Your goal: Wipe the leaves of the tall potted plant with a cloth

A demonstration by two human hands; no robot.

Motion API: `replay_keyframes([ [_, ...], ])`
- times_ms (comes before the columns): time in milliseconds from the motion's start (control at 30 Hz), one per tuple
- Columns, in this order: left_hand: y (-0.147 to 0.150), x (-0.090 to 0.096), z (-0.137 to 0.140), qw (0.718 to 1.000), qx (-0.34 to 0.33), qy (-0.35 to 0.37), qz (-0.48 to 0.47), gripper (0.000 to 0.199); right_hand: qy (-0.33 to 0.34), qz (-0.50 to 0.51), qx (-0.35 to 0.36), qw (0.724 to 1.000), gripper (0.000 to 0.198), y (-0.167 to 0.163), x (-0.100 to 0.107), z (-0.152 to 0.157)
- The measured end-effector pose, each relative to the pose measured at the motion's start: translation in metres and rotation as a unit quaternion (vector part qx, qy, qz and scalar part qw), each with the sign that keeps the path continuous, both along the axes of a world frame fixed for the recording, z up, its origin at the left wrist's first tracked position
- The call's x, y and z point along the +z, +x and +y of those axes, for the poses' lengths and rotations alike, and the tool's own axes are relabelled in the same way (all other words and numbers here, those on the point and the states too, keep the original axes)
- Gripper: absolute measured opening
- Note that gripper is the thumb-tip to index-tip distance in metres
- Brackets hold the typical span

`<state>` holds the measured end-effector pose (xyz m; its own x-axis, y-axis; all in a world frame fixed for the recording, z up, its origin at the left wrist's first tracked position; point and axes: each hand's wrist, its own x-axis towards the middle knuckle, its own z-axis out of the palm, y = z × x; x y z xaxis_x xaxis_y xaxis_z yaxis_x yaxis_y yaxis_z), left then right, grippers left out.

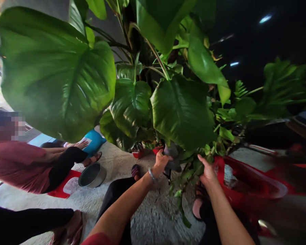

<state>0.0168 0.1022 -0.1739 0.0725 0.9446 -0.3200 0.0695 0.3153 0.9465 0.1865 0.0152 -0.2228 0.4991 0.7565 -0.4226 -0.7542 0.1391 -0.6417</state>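
Large heart-shaped leaves of a potted plant [181,112] fill the upper middle of the head view, above both of my hands. My left hand [161,164], with a bracelet at the wrist, is closed on a grey cloth [173,158] just under a big leaf. To its right, my right hand [207,173] is closed around a leafy stem [191,173], thumb pointing up. The stem's lower end hangs toward the floor between my feet. Leaves hide some of the right hand's fingertips. What lies behind the cloth is hidden.
A person [17,163] sits at the left on a red stool [66,185], near a grey metal pot [93,175] and a blue bag [94,141]. Another person's legs [33,223] show lower left. Small red flowerpots [138,154] stand ahead. A red plastic basket [260,183] sits right.
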Motion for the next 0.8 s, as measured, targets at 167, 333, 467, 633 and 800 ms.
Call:
replay_keyframes([
  [167,-0.026,0.037,-0.026,0.997,0.008,0.072,-0.025,0.032,-0.052,0.017,0.009,0.998,0.033,-0.006,0.003,0.003],
  [333,-0.004,0.074,-0.028,0.987,-0.063,0.116,-0.088,0.044,-0.034,0.045,0.012,0.998,0.02,-0.007,0.015,0.004],
  [467,-0.019,0.054,-0.054,0.984,-0.161,0.074,0.03,0.05,-0.029,0.05,0.038,0.998,0.025,-0.006,0.018,0.001],
  [633,-0.088,0.051,-0.075,0.979,-0.186,-0.027,0.077,0.038,-0.063,0.029,0.065,0.995,0.023,-0.003,0.004,-0.002],
  [800,-0.087,0.087,-0.053,0.992,0.0,0.064,-0.107,0.05,-0.047,0.018,0.032,0.998,0.025,-0.005,-0.003,0.004],
])
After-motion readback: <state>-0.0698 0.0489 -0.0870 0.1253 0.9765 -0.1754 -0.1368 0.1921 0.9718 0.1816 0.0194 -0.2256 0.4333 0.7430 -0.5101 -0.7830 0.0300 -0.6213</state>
